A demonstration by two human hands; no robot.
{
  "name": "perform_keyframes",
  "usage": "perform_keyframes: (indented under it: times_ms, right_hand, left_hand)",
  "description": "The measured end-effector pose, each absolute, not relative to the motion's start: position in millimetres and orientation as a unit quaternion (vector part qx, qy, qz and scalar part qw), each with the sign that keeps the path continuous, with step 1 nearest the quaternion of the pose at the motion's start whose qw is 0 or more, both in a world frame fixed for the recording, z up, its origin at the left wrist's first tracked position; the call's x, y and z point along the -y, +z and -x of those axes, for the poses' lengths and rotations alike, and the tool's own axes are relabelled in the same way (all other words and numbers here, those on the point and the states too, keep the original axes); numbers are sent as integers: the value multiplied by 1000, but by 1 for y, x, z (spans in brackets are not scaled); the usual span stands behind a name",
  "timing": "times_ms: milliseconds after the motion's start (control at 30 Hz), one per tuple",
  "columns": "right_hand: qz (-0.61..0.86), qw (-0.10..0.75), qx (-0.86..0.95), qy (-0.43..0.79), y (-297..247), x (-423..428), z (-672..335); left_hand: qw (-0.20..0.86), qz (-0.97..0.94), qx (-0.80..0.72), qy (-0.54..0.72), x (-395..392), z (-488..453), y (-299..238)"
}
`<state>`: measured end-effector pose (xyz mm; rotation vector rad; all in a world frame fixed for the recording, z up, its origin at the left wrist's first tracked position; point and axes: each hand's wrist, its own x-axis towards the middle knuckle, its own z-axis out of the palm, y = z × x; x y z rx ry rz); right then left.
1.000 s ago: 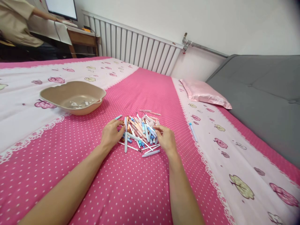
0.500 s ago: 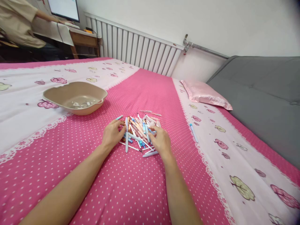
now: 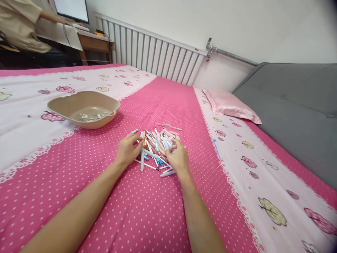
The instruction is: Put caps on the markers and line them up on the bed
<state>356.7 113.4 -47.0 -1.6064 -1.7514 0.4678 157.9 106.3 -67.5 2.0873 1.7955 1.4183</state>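
A loose heap of pens and pencils (image 3: 152,146) in white, pink, orange and blue lies on the bed in front of me. My left hand (image 3: 129,149) is at the heap's left side, thumb and fingertips closed about a pale lavender pen (image 3: 142,161) that points toward me. Over the heap's right side, my right hand (image 3: 178,154) has its thumb and forefinger apart, close to a whitish-blue pen (image 3: 165,142). A blue-labelled pen (image 3: 157,144) lies on top between the hands. Pens beneath my fingers are partly hidden.
A beige basin (image 3: 79,102) with small white pieces inside stands on the left. One blue-capped pen (image 3: 217,149) lies apart on the right, below a pink pillow (image 3: 231,107). At a desk (image 3: 93,43) back left, another person (image 3: 23,24) sits by a monitor.
The blue-labelled pen near my right fingers has shifted left and tilted on the heap. My right hand has lifted its fingers slightly away. My left hand stays almost in place.
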Motion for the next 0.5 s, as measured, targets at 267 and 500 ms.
perform_keyframes:
  times_ms: [267, 500]
  right_hand:
    - [460, 460, 711, 266, -36, -96, -336]
    - [404, 426, 757, 288, -38, -91, -327]
  left_hand:
    - [177, -684, -510, 491, -91, -174, -54]
    - [192, -693, -503, 479, -89, -180, -57]
